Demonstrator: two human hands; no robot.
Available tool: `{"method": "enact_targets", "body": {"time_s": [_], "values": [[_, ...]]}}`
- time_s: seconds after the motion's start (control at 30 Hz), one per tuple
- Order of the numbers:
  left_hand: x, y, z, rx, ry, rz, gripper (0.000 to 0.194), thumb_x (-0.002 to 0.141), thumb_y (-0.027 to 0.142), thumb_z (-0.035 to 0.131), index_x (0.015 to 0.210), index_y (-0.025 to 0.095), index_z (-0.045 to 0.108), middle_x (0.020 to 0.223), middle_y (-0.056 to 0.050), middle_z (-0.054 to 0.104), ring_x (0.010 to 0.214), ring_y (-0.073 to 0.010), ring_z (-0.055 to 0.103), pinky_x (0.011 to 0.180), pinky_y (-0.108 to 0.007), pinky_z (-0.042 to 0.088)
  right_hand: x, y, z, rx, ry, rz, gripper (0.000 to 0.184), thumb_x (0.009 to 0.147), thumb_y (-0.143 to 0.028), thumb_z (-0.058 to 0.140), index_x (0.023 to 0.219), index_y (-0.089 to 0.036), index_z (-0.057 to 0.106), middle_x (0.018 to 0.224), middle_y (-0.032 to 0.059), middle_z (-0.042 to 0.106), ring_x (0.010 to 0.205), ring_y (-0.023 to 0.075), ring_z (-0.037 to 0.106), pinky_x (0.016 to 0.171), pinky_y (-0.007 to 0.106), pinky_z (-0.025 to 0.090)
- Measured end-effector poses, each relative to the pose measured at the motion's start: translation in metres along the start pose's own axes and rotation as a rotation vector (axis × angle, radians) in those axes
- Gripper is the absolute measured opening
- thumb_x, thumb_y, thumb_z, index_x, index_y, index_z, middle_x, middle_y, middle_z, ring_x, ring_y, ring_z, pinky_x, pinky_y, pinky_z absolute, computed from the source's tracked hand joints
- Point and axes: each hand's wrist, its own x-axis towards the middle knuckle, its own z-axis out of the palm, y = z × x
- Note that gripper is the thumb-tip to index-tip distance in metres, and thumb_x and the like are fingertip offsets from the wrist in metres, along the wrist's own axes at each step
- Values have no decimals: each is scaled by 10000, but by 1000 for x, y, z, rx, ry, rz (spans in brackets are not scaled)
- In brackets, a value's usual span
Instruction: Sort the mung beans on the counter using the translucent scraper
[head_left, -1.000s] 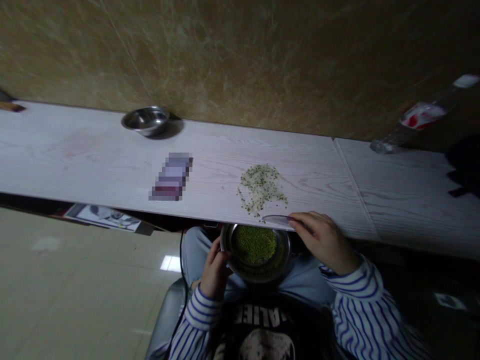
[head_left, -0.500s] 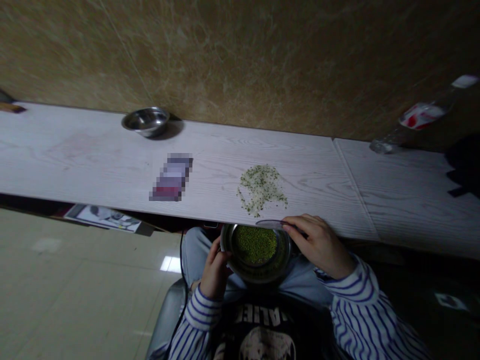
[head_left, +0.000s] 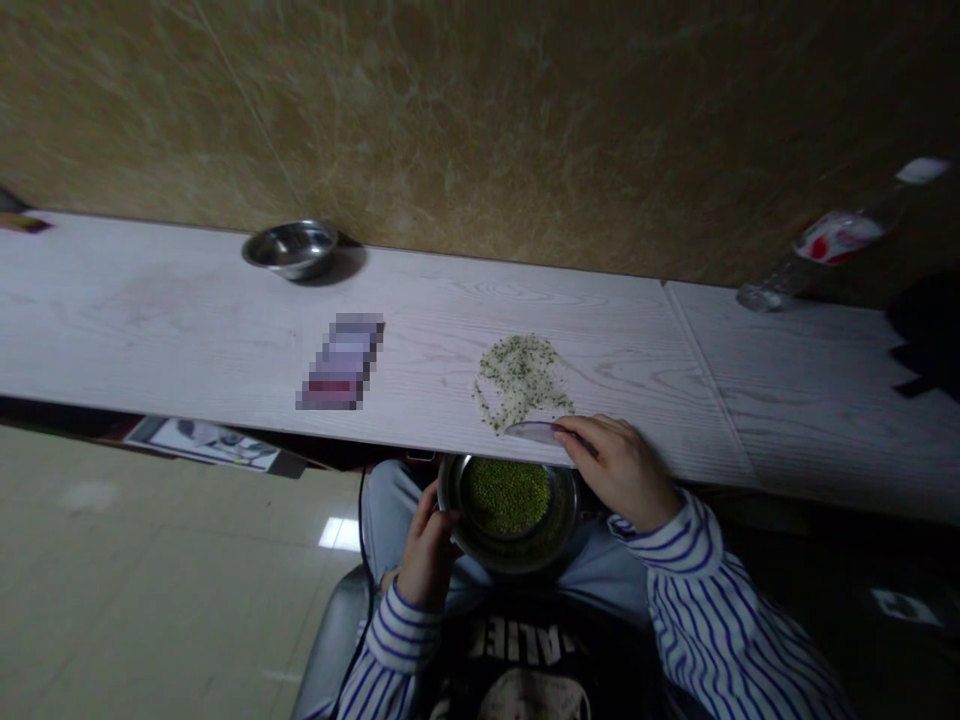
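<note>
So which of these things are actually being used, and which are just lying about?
In use:
near metal bowl, gripped by the left hand
green grains inside it
thin flat tool in the right hand
scattered green and pale bits beside the tool

Apparently just lying about:
far metal bowl
blurred-out flat object
plastic bottle

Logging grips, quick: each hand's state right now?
Left hand: holding the bowl of green grains by its rim.
Right hand: closed, holding a thin flat tool.
</note>
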Motion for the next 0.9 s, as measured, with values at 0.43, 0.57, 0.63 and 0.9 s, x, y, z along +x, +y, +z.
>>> {"method": "enact_targets", "body": {"time_s": [0.43,0.57,0.63,0.9], "values": [[1,0,0,-48,26,13,533,648,267,695,1180,245,675,981,-51,711,798,-227,621,567,-284,459,7,17,-4,-10,93,58,236,970,-257,516,1027,-195,737,941,96,787,855,255,724,779,403,551],[0,1,1,-54,11,20,528,655,252,686,1183,237,675,952,-44,698,749,-206,604,535,-266,451,2,14,-4,-11,49,54,228,973,-257,527,1042,-190,734,945,95,785,857,258,723,773,411,546],[0,2,0,-50,9,9,545,648,246,687,1192,234,671,956,-45,698,741,-203,602,535,-266,455,0,12,-5,13,43,42,223,972,-255,533,1041,-189,734,946,95,786,866,254,725,778,403,547],[-1,0,2,-52,19,28,513,653,235,683,1166,226,689,958,-49,693,766,-201,601,536,-253,460,-6,14,-8,-13,77,49,206,959,-231,551,1024,-192,742,937,94,789,850,247,733,768,374,544]]}}
